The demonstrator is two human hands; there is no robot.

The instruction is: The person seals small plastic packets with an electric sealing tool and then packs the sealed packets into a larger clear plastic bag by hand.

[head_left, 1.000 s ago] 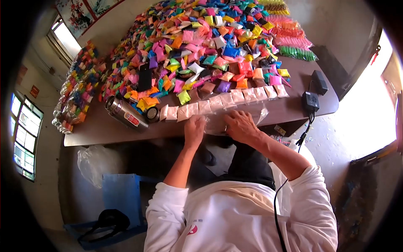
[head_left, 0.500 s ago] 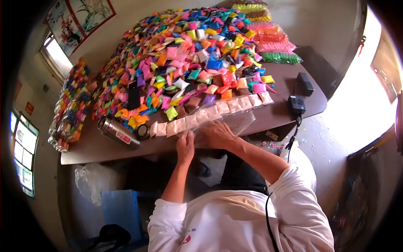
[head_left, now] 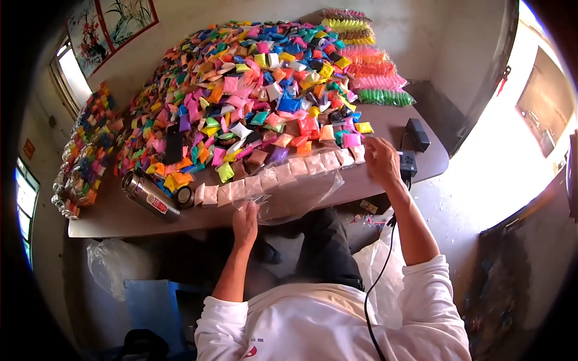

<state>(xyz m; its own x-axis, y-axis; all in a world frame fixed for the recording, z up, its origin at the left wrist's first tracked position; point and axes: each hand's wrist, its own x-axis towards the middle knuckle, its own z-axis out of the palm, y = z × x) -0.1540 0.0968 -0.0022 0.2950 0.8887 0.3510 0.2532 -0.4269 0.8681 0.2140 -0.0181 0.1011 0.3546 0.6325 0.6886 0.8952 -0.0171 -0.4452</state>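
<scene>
A row of joined pale pink packets [head_left: 283, 174] lies along the front of the table. In front of it, a clear plastic bag [head_left: 301, 201] is spread out, partly over the table edge. My left hand [head_left: 245, 222] is closed on the bag's left end. At the row's right end is my right hand [head_left: 383, 159], its fingers curled at the last packet [head_left: 359, 154]; its fingertips are partly hidden.
A large heap of colourful packets [head_left: 241, 102] covers the table behind the row. A steel flask [head_left: 150, 195] and a round lid [head_left: 184, 197] stand left. Black power adapters [head_left: 415, 135] and a cable lie right. Bundled strips [head_left: 385, 97] are stacked at the back.
My right hand has left the plastic bag and moved right to the end of the packet row. My left hand still holds the bag, which is now more spread out. The view has shifted slightly.
</scene>
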